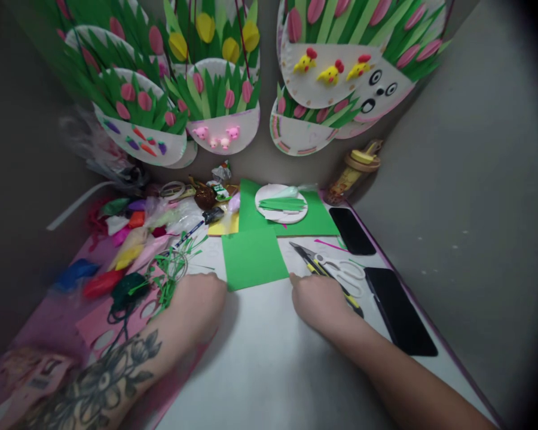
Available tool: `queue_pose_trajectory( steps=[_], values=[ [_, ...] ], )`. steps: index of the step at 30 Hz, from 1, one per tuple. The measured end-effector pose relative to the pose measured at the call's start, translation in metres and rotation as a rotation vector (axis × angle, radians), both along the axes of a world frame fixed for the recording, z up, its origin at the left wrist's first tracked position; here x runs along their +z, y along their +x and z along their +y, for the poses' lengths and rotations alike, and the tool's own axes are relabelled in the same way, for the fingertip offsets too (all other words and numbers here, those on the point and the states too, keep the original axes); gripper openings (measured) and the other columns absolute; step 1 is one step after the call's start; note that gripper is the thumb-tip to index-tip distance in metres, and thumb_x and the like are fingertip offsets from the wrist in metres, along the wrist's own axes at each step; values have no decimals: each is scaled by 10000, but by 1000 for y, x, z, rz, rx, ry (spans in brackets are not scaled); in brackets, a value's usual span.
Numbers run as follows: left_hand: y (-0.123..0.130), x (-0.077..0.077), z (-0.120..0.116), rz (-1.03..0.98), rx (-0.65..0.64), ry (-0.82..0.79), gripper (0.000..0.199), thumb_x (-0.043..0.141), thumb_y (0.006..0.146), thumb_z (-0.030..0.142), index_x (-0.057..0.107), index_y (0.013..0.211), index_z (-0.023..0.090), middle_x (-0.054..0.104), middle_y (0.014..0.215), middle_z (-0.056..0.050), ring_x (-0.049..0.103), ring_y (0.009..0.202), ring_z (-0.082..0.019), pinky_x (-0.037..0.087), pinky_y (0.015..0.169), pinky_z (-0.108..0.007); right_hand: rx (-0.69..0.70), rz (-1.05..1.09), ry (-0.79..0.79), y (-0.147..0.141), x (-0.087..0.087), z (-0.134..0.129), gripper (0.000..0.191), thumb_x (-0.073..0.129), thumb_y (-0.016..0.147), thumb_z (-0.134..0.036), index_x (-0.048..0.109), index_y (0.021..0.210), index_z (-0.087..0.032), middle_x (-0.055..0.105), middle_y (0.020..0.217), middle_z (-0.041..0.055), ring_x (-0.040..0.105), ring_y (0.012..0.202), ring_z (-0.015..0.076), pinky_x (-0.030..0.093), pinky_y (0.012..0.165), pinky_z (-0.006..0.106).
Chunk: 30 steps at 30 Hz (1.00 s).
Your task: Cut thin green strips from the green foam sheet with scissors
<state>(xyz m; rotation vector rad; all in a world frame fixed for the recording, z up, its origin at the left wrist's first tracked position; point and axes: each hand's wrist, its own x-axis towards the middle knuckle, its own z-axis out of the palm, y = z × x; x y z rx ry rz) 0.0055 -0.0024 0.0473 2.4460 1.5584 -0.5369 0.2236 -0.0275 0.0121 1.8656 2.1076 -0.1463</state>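
A square sheet of green paper (255, 260) lies in the middle of the white work surface. My left hand (201, 301) is curled at its lower left corner; the fingertips are mostly hidden behind the knuckles. At the lower right corner, my right hand (316, 301) has its fingers folded, with the index fingertip against the paper's edge. Just beyond my right hand lie white-handled scissors (352, 272) and a yellow-and-black craft knife (311, 263). Thin green paper scraps (170, 272) are heaped beside my left hand.
Behind are larger green paper (246, 206) and a white paper plate (262, 215) with green strips. Two black phones (352, 232) and a yellow-lidded cup (352, 176) stand or lie right. Colourful clay packets (103, 283) crowd the left. Decorated plate crafts (228, 128) hang above.
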Motion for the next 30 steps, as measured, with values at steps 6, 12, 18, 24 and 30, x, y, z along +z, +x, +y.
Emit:
queue_pose_trajectory(
  steps=[6,12,18,24,30],
  values=[
    [7,-8,1,-68,-162,126,329,384,831,74,605,1066,140,640,899,-108,628,825,-233,492,682,-331,192,139,339,-2,-17,4,183,478,869,-136,637,782,-159,653,813,103,567,825,226,369,689,314],
    [14,-36,-3,-173,-302,142,258,419,861,115,600,1042,148,617,964,-100,579,895,-234,484,744,-352,503,333,401,-6,-33,11,122,498,898,-152,619,891,-171,614,906,63,476,867,199,339,781,329],
    [11,-36,2,-167,-301,128,237,421,865,117,606,1012,143,616,948,-98,574,892,-230,477,753,-348,493,353,335,-4,-36,17,148,480,903,-135,627,896,-152,592,891,75,456,859,196,357,741,307],
    [12,-35,-1,-111,-298,124,237,410,863,87,604,997,117,619,946,-119,581,892,-237,486,748,-356,563,327,333,-6,-34,16,145,483,909,-161,627,895,-158,597,875,68,466,828,194,361,718,306],
    [14,-43,-4,-70,-358,155,267,407,854,62,597,1041,90,610,933,-136,583,870,-251,494,705,-362,573,272,338,-10,-34,17,126,490,903,-165,612,870,-164,595,868,62,479,809,192,359,695,301]
  ],
)
